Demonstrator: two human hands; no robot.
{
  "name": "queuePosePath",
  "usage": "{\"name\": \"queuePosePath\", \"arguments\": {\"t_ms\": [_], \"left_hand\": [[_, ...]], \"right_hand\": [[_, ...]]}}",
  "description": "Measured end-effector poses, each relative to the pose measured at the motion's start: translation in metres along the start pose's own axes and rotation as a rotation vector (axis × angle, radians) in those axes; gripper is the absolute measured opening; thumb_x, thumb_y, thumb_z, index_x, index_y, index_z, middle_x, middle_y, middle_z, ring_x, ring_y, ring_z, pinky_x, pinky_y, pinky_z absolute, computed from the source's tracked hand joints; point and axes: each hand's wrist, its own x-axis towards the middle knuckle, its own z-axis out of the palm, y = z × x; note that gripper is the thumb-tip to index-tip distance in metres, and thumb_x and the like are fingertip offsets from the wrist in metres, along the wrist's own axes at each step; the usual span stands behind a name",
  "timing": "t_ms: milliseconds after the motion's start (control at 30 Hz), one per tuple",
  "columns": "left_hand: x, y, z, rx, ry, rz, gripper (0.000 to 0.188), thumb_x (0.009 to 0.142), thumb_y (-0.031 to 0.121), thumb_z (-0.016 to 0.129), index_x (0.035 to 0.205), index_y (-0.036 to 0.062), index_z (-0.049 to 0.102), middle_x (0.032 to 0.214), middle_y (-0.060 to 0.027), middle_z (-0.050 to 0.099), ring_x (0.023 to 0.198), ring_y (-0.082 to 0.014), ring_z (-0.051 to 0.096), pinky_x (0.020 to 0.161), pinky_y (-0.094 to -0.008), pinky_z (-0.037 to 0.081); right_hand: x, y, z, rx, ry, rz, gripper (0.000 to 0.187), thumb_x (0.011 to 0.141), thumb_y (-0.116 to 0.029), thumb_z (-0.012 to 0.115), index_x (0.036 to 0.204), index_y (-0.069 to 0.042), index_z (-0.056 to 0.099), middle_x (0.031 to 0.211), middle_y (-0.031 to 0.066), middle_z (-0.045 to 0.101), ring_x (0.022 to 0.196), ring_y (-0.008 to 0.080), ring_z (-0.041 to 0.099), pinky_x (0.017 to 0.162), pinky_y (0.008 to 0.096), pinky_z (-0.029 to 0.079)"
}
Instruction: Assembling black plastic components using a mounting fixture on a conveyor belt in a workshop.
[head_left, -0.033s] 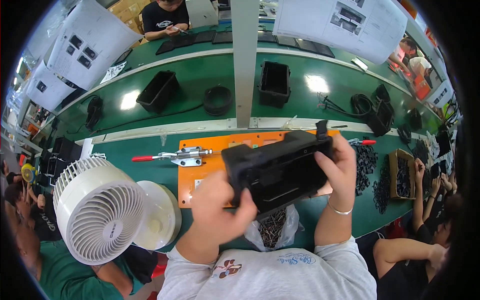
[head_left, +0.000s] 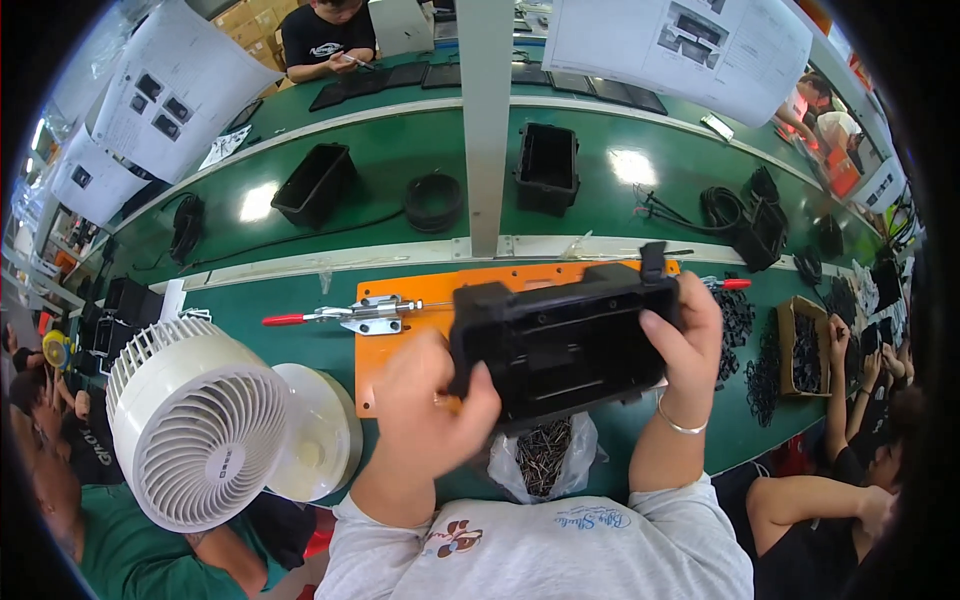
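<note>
A black plastic box [head_left: 575, 345] is held up between both hands above an orange fixture plate [head_left: 378, 375]. Its open hollow faces me, and a small latch-like tab stands up at its top right corner. My left hand [head_left: 425, 405] grips the left end, thumb against the near face. Around the right end my right hand [head_left: 688, 335] is closed, thumb lying on the rim. Below the box, a clear plastic bag of screws [head_left: 545, 460] lies by my body. Most of the fixture's middle is hidden behind the box.
Red-handled toggle clamps [head_left: 372, 314] flank the fixture. A white fan [head_left: 215, 430] stands at the left. Rightward are small black parts [head_left: 735, 340] and a cardboard box [head_left: 803, 350]. Behind, a grey post [head_left: 487, 150] rises near more black boxes [head_left: 548, 168]. Other people sit around.
The black box has shifted slightly right and turned, so more of its hollow interior shows. Both hands moved with it and kept their hold.
</note>
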Motion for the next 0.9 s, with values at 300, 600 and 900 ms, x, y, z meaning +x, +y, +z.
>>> {"name": "queuePosePath", "arguments": {"t_ms": [300,600,900], "left_hand": [[0.008,-0.037,0.025,-0.19,-0.129,-0.297,0.027,0.084,0.001,0.065,0.073,0.0009,0.039,0.065,-0.0052,0.042,0.055,-0.0105,0.038,0.047,-0.025,0.033],[0.01,-0.036,0.007,-0.221,-0.207,-0.213,0.021,0.083,0.012,0.072,0.083,-0.0005,0.055,0.075,-0.0061,0.058,0.063,-0.0129,0.053,0.058,-0.025,0.044],[0.013,-0.036,0.001,-0.174,-0.291,-0.159,0.022,0.079,0.012,0.074,0.084,0.0002,0.057,0.072,-0.0074,0.057,0.064,-0.0175,0.054,0.059,-0.0279,0.045]], "right_hand": [[-0.027,-0.025,0.012,-0.373,0.034,-0.368,0.036,0.072,-0.001,0.072,0.066,-0.007,0.037,0.063,-0.0002,0.041,0.052,0.0092,0.033,0.047,0.0238,0.022],[0.073,0.022,-0.09,-0.313,0.376,-0.028,0.034,0.082,-0.009,0.063,0.065,-0.012,0.034,0.064,-0.0081,0.029,0.061,0.0032,0.025,0.052,0.0239,0.021],[0.16,0.107,-0.172,-1.274,0.363,0.406,0.058,0.08,-0.035,0.072,0.113,0.009,0.053,0.106,0.031,0.063,0.087,0.0402,0.066,0.083,0.0446,0.055]]}}
